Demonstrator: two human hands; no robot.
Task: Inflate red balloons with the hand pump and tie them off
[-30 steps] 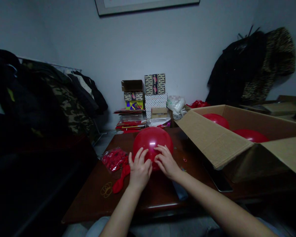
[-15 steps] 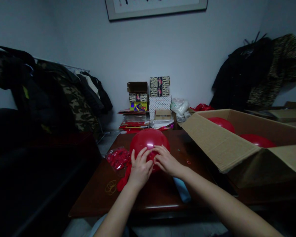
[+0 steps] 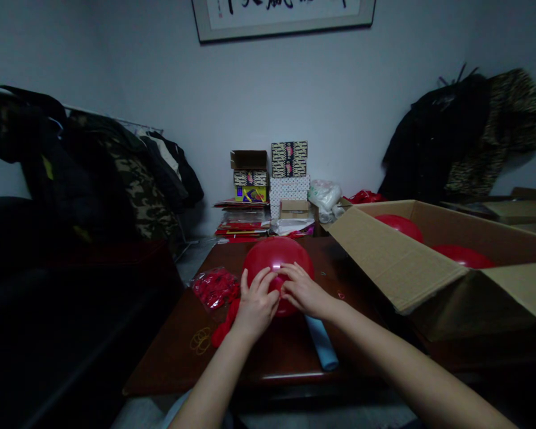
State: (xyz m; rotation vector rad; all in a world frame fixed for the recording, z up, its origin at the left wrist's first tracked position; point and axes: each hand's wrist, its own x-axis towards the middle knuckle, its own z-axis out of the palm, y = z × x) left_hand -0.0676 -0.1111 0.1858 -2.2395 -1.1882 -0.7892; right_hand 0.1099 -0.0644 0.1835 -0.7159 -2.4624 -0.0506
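Observation:
A round, inflated red balloon [image 3: 277, 251] is over the middle of the dark wooden table [image 3: 290, 357]. My left hand [image 3: 258, 304] and my right hand [image 3: 304, 292] meet at its near side, where thumbs and fingers pinch together on the balloon. The neck is hidden behind my fingers. Below my right hand lies a blue cylinder [image 3: 322, 344], probably an air pump, partly covered by the balloon and hand. Left of my left hand are a loose red balloon pile [image 3: 226, 326], yellow rubber bands [image 3: 201, 341] and a clear bag of red balloons [image 3: 215, 287].
An open cardboard box [image 3: 397, 259] stands on the right, its flap leaning over the table; inflated red balloons [image 3: 462, 256] are inside. Stacked boxes [image 3: 290, 187] stand by the back wall. Coats hang on a rack [image 3: 134, 173] at left, beside a dark sofa [image 3: 62, 322].
The balloon has shifted slightly right and down between my hands, uncovering more of the blue cylinder. Both hands keep their pinch, and the view has tilted up a little.

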